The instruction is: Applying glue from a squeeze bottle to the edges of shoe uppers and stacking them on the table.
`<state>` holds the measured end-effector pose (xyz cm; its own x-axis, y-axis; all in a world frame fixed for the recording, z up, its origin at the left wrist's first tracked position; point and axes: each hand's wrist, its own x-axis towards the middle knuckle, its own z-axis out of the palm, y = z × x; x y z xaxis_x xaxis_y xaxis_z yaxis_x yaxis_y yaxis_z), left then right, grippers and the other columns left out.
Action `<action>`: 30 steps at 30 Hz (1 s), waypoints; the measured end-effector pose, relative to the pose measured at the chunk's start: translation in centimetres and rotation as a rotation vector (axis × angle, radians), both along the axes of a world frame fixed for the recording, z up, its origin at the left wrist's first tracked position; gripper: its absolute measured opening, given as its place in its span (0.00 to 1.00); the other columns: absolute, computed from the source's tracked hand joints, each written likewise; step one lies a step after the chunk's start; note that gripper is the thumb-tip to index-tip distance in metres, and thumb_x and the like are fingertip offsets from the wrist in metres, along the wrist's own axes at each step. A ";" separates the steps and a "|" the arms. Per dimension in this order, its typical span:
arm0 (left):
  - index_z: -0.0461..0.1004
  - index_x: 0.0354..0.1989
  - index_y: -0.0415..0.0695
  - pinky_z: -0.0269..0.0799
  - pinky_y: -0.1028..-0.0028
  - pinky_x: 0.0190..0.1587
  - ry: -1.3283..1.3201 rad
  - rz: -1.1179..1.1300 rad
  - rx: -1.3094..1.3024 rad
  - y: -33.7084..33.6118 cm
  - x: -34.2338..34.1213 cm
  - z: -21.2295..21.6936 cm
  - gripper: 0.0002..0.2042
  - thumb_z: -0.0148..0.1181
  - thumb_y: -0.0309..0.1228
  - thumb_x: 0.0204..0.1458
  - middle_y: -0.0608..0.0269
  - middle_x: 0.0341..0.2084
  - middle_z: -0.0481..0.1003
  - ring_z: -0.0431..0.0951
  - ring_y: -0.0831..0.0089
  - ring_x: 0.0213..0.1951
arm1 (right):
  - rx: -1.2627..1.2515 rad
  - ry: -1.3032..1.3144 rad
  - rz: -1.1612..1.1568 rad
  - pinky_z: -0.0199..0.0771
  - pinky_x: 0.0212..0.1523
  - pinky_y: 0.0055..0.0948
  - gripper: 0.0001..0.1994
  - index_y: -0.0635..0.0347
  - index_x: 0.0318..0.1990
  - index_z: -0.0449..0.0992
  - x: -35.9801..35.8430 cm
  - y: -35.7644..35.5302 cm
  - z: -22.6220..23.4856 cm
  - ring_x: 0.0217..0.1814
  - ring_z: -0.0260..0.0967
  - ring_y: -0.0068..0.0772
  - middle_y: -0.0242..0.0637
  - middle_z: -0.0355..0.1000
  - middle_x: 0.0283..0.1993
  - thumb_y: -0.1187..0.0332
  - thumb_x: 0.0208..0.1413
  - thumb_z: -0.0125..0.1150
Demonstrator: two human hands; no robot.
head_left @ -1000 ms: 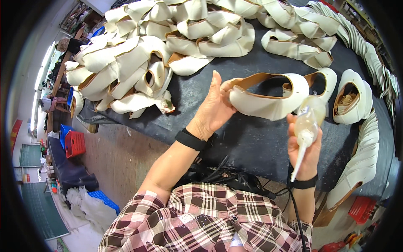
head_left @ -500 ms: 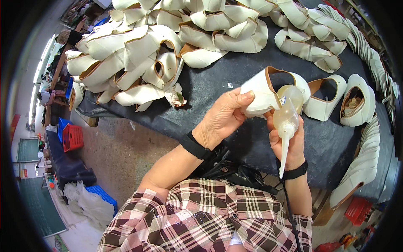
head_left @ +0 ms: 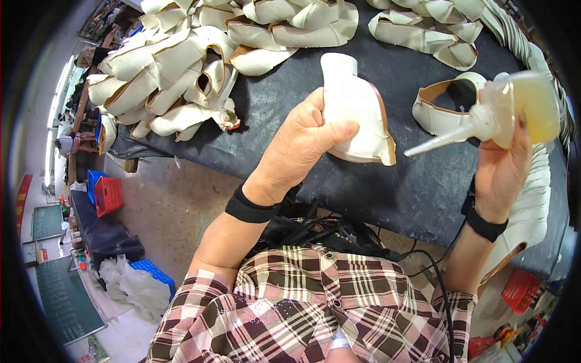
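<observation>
My left hand [head_left: 308,134] is closed on a white shoe upper [head_left: 357,115] with a tan lining edge, its thumb pressed on the outer face. The upper is held up above the dark table. In my right hand [head_left: 502,163] is a translucent squeeze bottle [head_left: 526,109] with yellowish liquid, tipped on its side. Its long nozzle points left toward the upper's lower edge, with a gap between them. Behind the bottle, another white shoe upper [head_left: 433,114] stands on the table, partly hidden by the bottle and nozzle.
A large heap of white uppers [head_left: 175,66] covers the table's far left, with more uppers [head_left: 430,36] at the back right. A long overlapping row [head_left: 529,209] runs down the right edge. The dark tabletop [head_left: 272,121] ends before my body. Red baskets [head_left: 109,195] stand at left.
My hands have moved apart. The left hand has turned the upper so its outer face shows. The right hand has gone right and tilted the bottle from nozzle-down to sideways.
</observation>
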<state>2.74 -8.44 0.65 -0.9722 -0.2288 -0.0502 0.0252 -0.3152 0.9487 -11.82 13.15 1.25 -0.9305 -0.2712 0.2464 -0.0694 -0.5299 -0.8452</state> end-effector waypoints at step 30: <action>0.60 0.45 0.35 0.65 0.79 0.42 -0.073 -0.010 0.091 0.0 -0.4 0.0 0.19 0.54 0.25 0.42 0.61 0.36 0.69 0.70 0.79 0.38 | 0.052 -0.080 0.000 0.65 0.48 0.35 0.24 0.63 0.53 0.54 0.6 -1.1 -1.8 0.54 0.57 0.46 0.51 0.57 0.52 0.60 0.52 0.47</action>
